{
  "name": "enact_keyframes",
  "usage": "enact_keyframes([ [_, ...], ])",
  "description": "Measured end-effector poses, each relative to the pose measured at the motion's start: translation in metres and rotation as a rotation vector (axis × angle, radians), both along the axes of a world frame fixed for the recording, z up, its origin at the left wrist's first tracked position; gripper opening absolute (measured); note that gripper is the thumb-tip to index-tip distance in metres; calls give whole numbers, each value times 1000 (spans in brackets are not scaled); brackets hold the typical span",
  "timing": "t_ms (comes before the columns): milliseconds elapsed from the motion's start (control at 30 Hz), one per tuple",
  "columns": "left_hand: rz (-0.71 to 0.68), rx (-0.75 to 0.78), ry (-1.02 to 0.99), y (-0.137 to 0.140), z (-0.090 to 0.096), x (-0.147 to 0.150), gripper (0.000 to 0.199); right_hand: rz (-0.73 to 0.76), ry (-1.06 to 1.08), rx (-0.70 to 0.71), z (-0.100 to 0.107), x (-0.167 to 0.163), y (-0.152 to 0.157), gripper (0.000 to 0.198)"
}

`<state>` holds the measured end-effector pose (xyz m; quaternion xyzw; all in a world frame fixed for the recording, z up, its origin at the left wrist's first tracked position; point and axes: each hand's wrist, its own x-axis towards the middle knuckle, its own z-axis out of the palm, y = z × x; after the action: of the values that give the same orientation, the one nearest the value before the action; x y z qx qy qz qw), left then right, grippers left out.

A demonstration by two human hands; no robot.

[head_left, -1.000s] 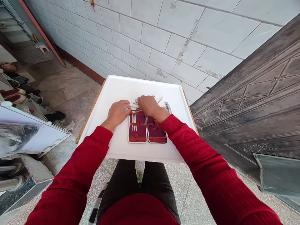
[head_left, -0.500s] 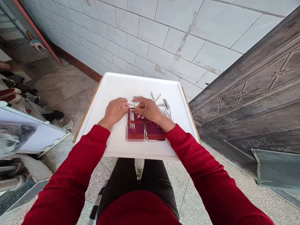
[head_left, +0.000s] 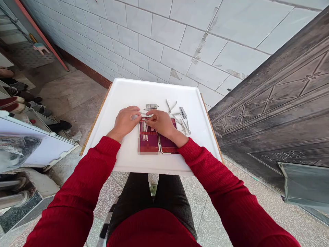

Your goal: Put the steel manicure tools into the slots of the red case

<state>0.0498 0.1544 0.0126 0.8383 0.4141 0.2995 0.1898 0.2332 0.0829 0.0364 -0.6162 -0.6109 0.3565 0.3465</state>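
An open manicure case (head_left: 151, 143) with a purple-red lining lies on the white tabletop, several slim metal tools (head_left: 144, 132) standing in its left-half loops. At its upper left corner my left hand (head_left: 125, 120) is closed, thumb and fingertips pressed at the edge. My right hand (head_left: 163, 123) pinches a thin metal manicure tool (head_left: 146, 118) over the left half; its lower end is hard to make out. Beyond the case lie nail clippers (head_left: 152, 106) and cuticle nippers (head_left: 171, 105). To the right are small scissors (head_left: 185, 128) and another clipper (head_left: 183, 112).
The white table (head_left: 128, 161) has a raised rim and stands close to a tiled wall (head_left: 164, 41). A dark patterned door panel (head_left: 269, 103) is on the right. Shoes on a rack (head_left: 12, 103) are at the left.
My right hand has shifted slightly left and down toward the loops with the thin tool. The scissors and clippers beyond it show more fully. My left hand stays at the case's corner.
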Motion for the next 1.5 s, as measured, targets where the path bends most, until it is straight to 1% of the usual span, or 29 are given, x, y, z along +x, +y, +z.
enact_keyframes([
  [133,-4,8,3,1,0,0,19,-4,-136,17,3,0,-1,24],
  [267,-1,8,-6,1,-1,0,19,-5,-349,113,6,0,-3,17],
  [367,3,2,-8,1,-2,0,19,29,-457,139,7,-1,-5,22],
  [533,-9,14,-14,3,-5,-1,19,62,-550,157,9,-5,-9,25],
  [667,-7,23,-15,4,-5,-1,19,77,-627,140,13,-6,-11,27],
  [900,-30,22,-13,4,-4,-2,21,125,-828,134,18,-12,-18,33],
  [1000,-20,21,-7,4,-4,-2,21,141,-851,147,23,-9,-17,33],
  [1100,-18,23,-10,4,-5,-2,21,71,-858,156,31,1,-7,33],
  [1167,-18,23,-13,3,-5,-2,21,19,-900,142,36,9,5,33],
  [1233,-21,20,-12,2,-4,-2,21,-2,-962,119,38,16,18,33],
  [1367,-22,9,-21,1,-3,-2,22,35,-1077,57,37,20,39,34],
  [1500,-11,11,-20,0,-3,-2,22,87,-1163,20,33,15,46,33],
])
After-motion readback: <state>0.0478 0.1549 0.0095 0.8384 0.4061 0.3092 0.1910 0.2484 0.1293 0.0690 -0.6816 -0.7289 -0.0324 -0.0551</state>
